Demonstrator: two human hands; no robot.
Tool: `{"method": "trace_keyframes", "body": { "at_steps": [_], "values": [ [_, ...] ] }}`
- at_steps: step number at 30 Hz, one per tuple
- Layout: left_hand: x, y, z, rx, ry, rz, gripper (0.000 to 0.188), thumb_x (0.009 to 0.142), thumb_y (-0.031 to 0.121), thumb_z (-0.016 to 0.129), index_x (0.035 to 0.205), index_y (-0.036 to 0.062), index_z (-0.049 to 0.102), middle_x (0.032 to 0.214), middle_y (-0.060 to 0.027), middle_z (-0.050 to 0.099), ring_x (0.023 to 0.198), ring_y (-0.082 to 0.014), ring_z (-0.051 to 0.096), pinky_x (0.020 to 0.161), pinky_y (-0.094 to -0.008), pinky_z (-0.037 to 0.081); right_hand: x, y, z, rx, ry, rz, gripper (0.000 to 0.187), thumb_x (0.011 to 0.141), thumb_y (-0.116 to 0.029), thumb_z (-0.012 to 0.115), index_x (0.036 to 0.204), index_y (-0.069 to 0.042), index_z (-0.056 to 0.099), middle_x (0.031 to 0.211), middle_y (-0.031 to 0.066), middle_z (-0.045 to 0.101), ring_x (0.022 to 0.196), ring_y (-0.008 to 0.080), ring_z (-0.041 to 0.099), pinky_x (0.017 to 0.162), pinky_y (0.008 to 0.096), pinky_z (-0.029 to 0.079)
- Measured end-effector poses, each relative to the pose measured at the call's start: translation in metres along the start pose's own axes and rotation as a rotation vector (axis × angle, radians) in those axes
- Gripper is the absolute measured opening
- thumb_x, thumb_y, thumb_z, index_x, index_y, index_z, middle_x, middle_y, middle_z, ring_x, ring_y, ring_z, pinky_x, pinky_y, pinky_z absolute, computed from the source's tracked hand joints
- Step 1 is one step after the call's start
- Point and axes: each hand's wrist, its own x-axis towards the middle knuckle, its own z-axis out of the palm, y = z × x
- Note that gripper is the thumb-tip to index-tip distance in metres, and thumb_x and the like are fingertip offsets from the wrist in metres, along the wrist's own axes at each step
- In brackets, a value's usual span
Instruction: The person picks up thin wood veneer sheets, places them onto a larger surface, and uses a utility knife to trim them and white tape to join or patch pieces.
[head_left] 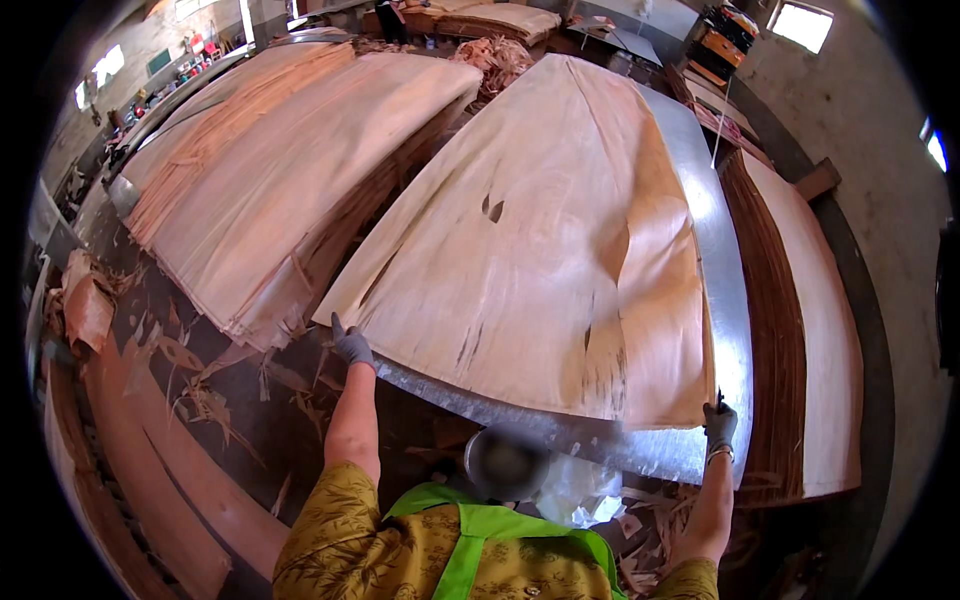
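Observation:
A large pale wood veneer sheet [520,260] lies over a shiny metal-topped table [722,300]. Two small holes pierce the sheet, dark streaks run up from its near edge, and its right side is wavy and raised. My left hand [352,346], in a grey glove, is closed on the near left corner, thumb on top. At the near right corner my right hand [719,424], also gloved, grips the edge with its fingers curled. A thin dark tip shows above these fingers; I cannot tell whether it is a tool or a fingertip.
Veneer stacks stand left [270,190] and right [815,330] of the table. Torn scraps [205,400] litter the floor at left. Long strips [160,450] lie at lower left. A round, blurred grey object [507,462] and clear plastic [580,490] are at the table's near edge.

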Motion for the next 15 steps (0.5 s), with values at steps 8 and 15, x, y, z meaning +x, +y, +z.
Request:
{"method": "trace_keyframes", "body": {
  "at_steps": [8, 15],
  "values": [
    [-0.084, 0.033, -0.007, -0.576, -0.321, -0.266, 0.056, 0.083, 0.003, 0.056, 0.136, 0.0098, 0.039, 0.099, -0.0037, 0.05, 0.08, -0.0136, 0.048, 0.069, -0.0301, 0.045, -0.106, 0.115, -0.001, 0.227, -0.095, 0.308, 0.041, 0.077, -0.04, 0.07, 0.08, 0.0, 0.061, 0.059, 0.0061, 0.058, 0.044, 0.0179, 0.052, 0.044, 0.0307, 0.041],
    [-0.161, 0.01, -0.008, -0.571, -0.413, -0.336, 0.028, 0.084, 0.011, 0.059, 0.112, 0.0122, 0.062, 0.078, 0.0046, 0.053, 0.059, -0.0061, 0.046, 0.049, -0.0226, 0.04, -0.25, 0.128, -0.015, -0.241, 0.082, 0.239, 0.03, 0.074, -0.029, 0.069, 0.073, -0.002, 0.057, 0.063, 0.0176, 0.058, 0.057, 0.0358, 0.053, 0.053, 0.0378, 0.043]
  ]
}}
